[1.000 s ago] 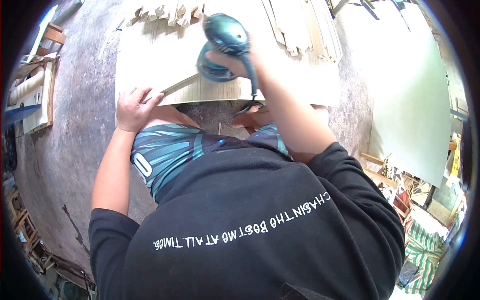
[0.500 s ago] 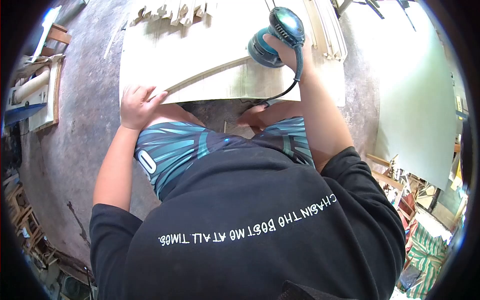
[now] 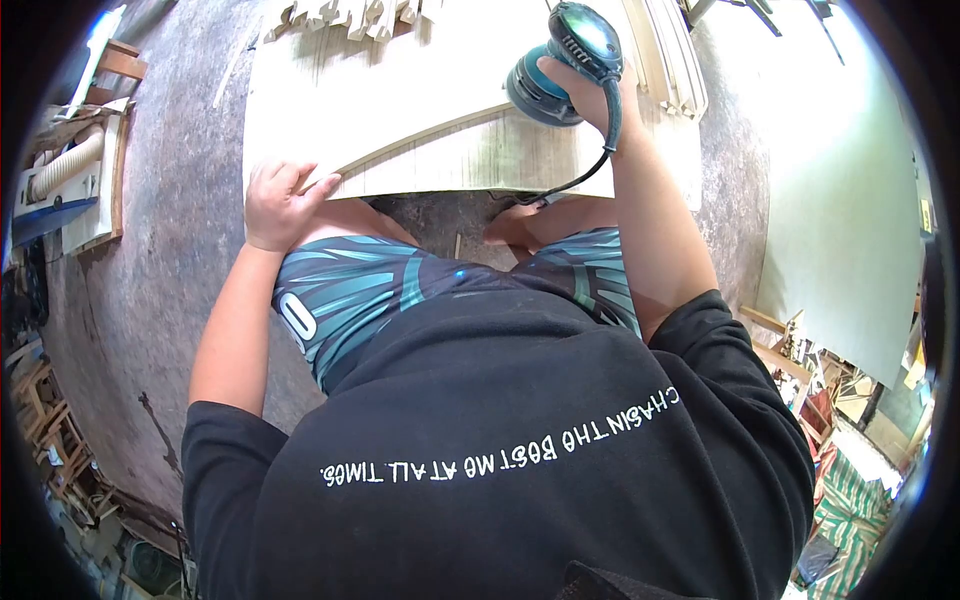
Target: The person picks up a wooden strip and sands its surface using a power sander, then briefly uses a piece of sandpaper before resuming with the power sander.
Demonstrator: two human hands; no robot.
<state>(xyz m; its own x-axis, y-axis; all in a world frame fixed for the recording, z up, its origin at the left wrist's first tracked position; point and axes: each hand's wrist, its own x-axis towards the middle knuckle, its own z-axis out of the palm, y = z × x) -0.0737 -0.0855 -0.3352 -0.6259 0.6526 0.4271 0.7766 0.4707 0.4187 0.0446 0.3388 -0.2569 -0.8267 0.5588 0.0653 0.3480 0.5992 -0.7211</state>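
Observation:
A long, thin, curved wooden strip (image 3: 415,133) lies on the pale wooden work board (image 3: 560,165). Its near left end is pinched in my left hand (image 3: 285,205), whose fingers are closed at the board's left front. My right hand (image 3: 592,100) is wrapped round a teal and black power sander (image 3: 585,45) at the right of the board. The sander's round base is at the far end of the strip; whether they touch cannot be made out. A black cord (image 3: 600,165) hangs from the sander toward my legs.
Several short wooden pieces (image 3: 350,15) lie at the board's back left, and several long strips (image 3: 665,60) at its right edge. A large pale panel (image 3: 835,200) is on the right. A machine with a ribbed hose (image 3: 70,165) stands far left.
The view has shifted slightly, so the board and both hands appear a little to the right. My hands keep their hold on the strip and the sander.

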